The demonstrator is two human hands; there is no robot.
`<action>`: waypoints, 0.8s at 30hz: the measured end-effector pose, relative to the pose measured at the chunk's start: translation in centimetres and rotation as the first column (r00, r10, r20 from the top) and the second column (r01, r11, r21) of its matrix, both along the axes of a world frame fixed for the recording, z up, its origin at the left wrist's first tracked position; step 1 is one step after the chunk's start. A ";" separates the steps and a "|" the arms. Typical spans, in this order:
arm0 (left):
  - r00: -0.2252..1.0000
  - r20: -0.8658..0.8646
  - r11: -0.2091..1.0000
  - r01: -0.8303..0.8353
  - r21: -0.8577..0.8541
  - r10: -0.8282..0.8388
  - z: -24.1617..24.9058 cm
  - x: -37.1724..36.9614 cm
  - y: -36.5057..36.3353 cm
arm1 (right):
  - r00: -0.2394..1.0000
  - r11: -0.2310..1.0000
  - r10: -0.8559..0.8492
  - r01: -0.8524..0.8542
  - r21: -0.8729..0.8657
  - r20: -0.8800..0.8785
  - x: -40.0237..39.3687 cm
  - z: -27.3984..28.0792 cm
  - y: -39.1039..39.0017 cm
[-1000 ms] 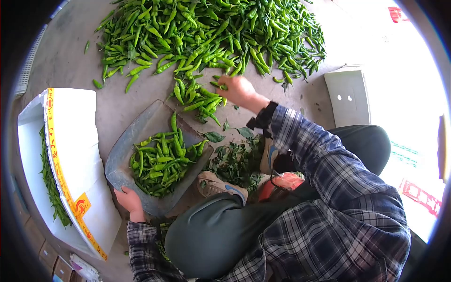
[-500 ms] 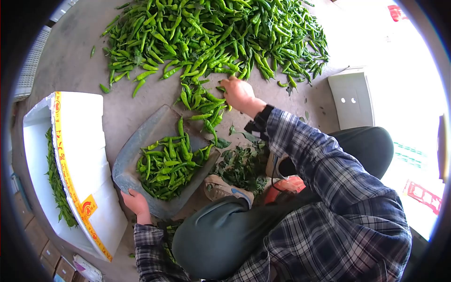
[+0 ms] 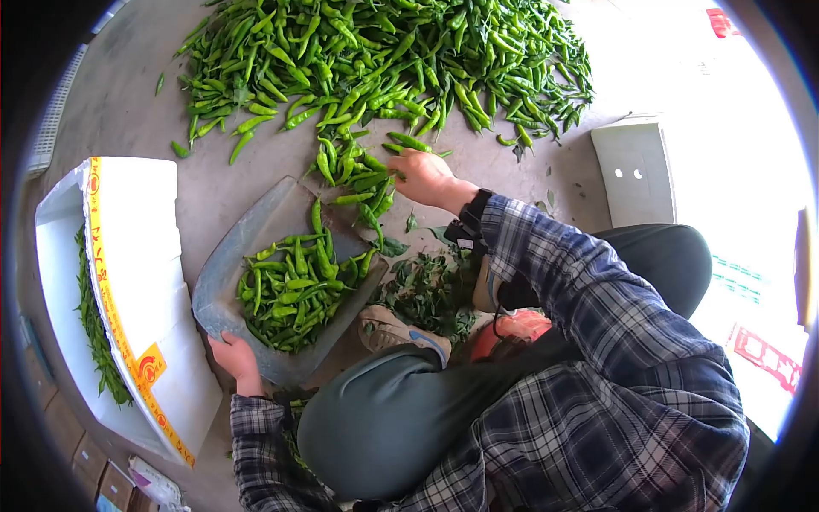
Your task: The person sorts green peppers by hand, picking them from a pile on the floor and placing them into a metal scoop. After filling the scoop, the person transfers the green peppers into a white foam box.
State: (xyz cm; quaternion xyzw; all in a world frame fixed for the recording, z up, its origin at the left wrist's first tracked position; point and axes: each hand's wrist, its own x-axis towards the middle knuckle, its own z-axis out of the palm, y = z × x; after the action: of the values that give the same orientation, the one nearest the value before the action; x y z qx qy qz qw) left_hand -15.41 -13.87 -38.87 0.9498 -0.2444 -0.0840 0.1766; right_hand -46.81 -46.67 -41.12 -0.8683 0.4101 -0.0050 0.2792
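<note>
A grey metal scoop [image 3: 223, 286] lies on the floor with green peppers [image 3: 294, 294] in it. My left hand [image 3: 235, 358] grips the scoop's rear rim, its fingers partly hidden by the edge. Beyond the scoop's mouth, my right hand [image 3: 420, 177] rests at a small trail of peppers [image 3: 351, 175]; its fingers are bent against them, and whether a pepper is held is hidden. A large heap of green peppers [image 3: 384, 64] spreads across the floor above both hands.
On the left stands a white foam box [image 3: 141, 273] with yellow tape and greenery inside. Torn leaves [image 3: 426, 294] lie by my shoe [image 3: 401, 333]. A pale box [image 3: 636, 171] stands at the right. A white crate [image 3: 58, 115] is at the far left.
My right hand has moved slightly down and left, nearer the trail of peppers. My left hand stays at the scoop's rim. The whole view has shifted a little.
</note>
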 end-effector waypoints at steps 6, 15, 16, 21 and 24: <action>0.999 -0.034 1.000 -0.021 0.023 0.021 -0.3 0.4 0.2 | 0.968 0.989 0.148 -0.149 0.013 -0.204 3.6 -0.2 0.9; 0.999 -0.041 1.000 -0.011 -0.004 0.011 0.2 -0.1 -0.2 | 0.919 0.448 -0.393 0.175 0.877 0.017 0.2 1.0 -0.8; 1.000 -0.029 1.000 -0.003 0.004 0.004 0.1 0.1 -0.2 | 0.917 0.450 -0.399 0.182 0.874 0.015 -0.5 1.2 -0.7; 1.000 -0.013 1.000 0.013 -0.028 -0.013 0.2 -0.1 -0.3 | 0.840 0.247 -0.541 0.104 0.963 0.048 -2.4 1.6 0.1; 0.996 0.048 0.996 0.075 -0.050 -0.073 0.7 -0.4 -0.6 | 0.846 0.302 -0.527 0.106 0.947 0.074 -2.1 1.2 1.0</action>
State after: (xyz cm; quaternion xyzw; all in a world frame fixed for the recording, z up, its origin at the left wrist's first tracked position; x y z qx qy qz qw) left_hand -15.84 -14.47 -38.13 0.9368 -0.2856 -0.0622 0.1922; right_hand -48.87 -45.71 -39.88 -0.4422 0.4467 0.0025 0.7778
